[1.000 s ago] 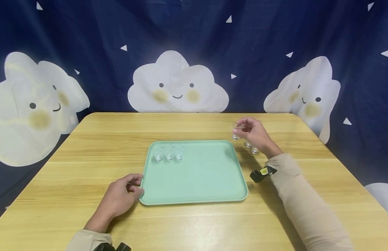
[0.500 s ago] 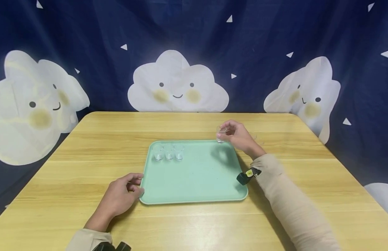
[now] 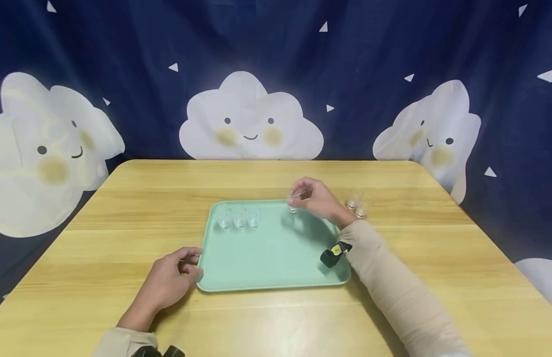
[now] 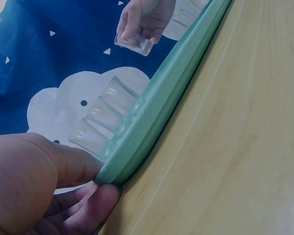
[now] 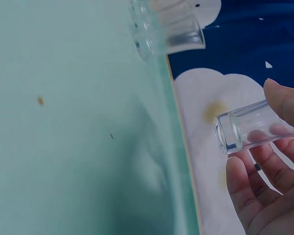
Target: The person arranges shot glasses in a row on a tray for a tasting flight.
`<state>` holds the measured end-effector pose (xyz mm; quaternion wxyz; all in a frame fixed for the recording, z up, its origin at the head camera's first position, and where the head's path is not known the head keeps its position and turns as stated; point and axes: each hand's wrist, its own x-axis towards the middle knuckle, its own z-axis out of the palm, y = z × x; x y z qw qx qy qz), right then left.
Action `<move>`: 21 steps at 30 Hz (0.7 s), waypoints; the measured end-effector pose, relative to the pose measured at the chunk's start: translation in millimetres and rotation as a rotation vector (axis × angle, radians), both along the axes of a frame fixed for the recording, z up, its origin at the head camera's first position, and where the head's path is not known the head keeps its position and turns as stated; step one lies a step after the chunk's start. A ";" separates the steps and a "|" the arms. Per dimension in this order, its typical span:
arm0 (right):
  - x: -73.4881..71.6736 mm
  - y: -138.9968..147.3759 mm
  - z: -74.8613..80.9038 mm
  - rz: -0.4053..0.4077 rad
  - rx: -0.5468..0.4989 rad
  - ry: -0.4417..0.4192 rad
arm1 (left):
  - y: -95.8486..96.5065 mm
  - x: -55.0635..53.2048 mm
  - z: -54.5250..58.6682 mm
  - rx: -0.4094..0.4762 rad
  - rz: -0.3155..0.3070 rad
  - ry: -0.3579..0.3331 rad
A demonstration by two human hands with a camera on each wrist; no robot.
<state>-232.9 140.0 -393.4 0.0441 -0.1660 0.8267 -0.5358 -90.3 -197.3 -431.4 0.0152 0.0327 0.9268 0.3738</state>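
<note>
Holding a small clear glass [image 3: 295, 201] pinched at its rim between curled fingertips, the right hand [image 3: 318, 199] hung above the far right part of the green tray [image 3: 276, 258], the glass clear of the tray floor. Three more glasses [image 3: 238, 216] stood upright in a close row at the tray's far left corner, and two others [image 3: 358, 203] waited on the table [image 3: 124, 208] just right of the tray. The left hand [image 3: 169, 282] gripped the tray's near left corner, thumb over the lip, fingers curled beneath.

Such a light fingertip hold on smooth glass could slip, I judged, and a dropped glass might roll along the tray into the row. Setting it down too near that row could knock the end glass over.

A second before, that hand and glass were beyond the tray's right edge, beside the pair on the table; since then they had travelled leftward over the tray, while the left hand had kept its grip.
</note>
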 end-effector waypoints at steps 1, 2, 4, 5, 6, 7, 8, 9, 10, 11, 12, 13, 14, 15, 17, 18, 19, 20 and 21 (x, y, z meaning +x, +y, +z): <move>-0.2 -2.9 -0.6 0.005 0.001 0.003 | 0.1 -0.1 0.4 -0.003 0.000 0.001; -0.4 -5.6 -1.3 0.010 0.007 0.007 | 0.1 0.1 0.9 -0.004 0.001 0.002; -0.6 -10.8 -3.2 0.019 0.015 0.019 | 0.0 0.4 1.6 -0.006 0.001 0.003; -0.7 -13.1 -4.2 0.022 0.022 0.023 | -0.1 0.5 1.7 -0.004 -0.003 0.004; -0.5 -15.3 -5.1 0.023 0.030 0.026 | -0.2 0.6 1.9 -0.003 -0.003 0.003; -0.4 -17.4 -6.1 0.026 0.037 0.028 | -0.2 0.8 2.1 -0.003 -0.003 0.003; -0.2 -19.3 -7.0 0.030 0.047 0.029 | -0.4 1.0 2.2 0.000 -0.007 0.004; 0.0 -21.1 -7.8 0.035 0.056 0.031 | -0.4 1.1 2.2 0.000 -0.007 0.003; 0.2 -22.7 -8.5 0.040 0.066 0.032 | -0.4 1.1 2.2 0.000 -0.007 0.003; 0.5 -24.2 -9.1 0.044 0.074 0.032 | -0.3 1.2 2.4 0.000 -0.008 0.003; 1.0 -25.7 -9.6 0.047 0.083 0.031 | -0.1 1.2 2.6 -0.003 -0.004 0.001; 1.3 -27.0 -10.2 0.051 0.092 0.031 | 0.0 1.2 2.6 -0.003 -0.004 0.001; 1.4 -28.2 -10.8 0.056 0.098 0.030 | 0.0 1.2 2.6 -0.002 -0.004 0.002; 1.7 -29.5 -11.4 0.060 0.103 0.030 | 0.1 1.2 2.6 -0.005 0.000 0.000; 1.5 -31.6 -13.1 0.067 0.108 0.023 | 0.3 1.1 2.5 -0.004 0.002 0.001; 1.4 -32.6 -13.8 0.071 0.113 0.020 | 0.3 1.2 2.4 -0.003 0.002 0.002; 1.3 -33.7 -14.5 0.075 0.113 0.015 | 0.3 1.5 2.2 -0.003 0.000 0.004; 1.1 -34.8 -15.3 0.079 0.114 0.008 | 0.3 1.6 2.1 -0.003 0.001 0.005; 1.2 -35.9 -15.7 0.085 0.112 0.003 | 0.3 1.9 1.9 -0.002 0.001 0.005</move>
